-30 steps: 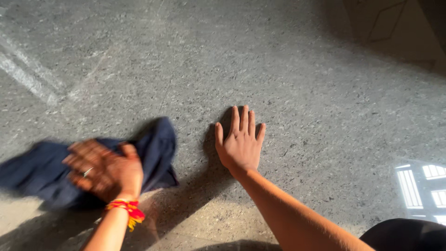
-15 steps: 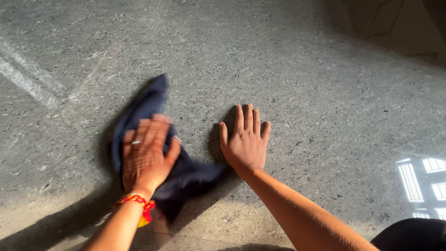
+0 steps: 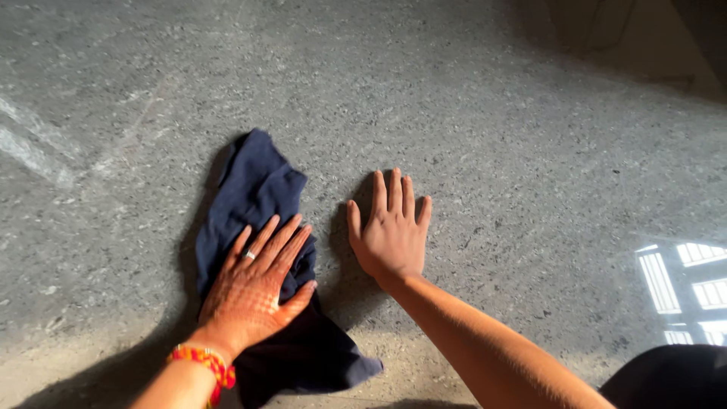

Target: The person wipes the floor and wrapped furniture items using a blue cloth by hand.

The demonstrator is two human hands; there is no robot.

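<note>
Since half a second ago: dark blue cloth (image 3: pixel 261 227) spread longer on the grey speckled floor (image 3: pixel 492 129), left hand (image 3: pixel 257 291) lower on it. Fingers (image 3: pixel 284 235) open, flat, pressing the cloth. Right hand (image 3: pixel 390 231) flat on bare floor beside it, fingers spread. Cloth's bottom end cut off by the frame edge.

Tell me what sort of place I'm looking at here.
Most likely an indoor room seen at floor level. A polished, speckled grey stone floor fills the view and mirrors a barred window. The left hand presses a dark blue cloth flat; the right hand rests on bare floor.
</note>
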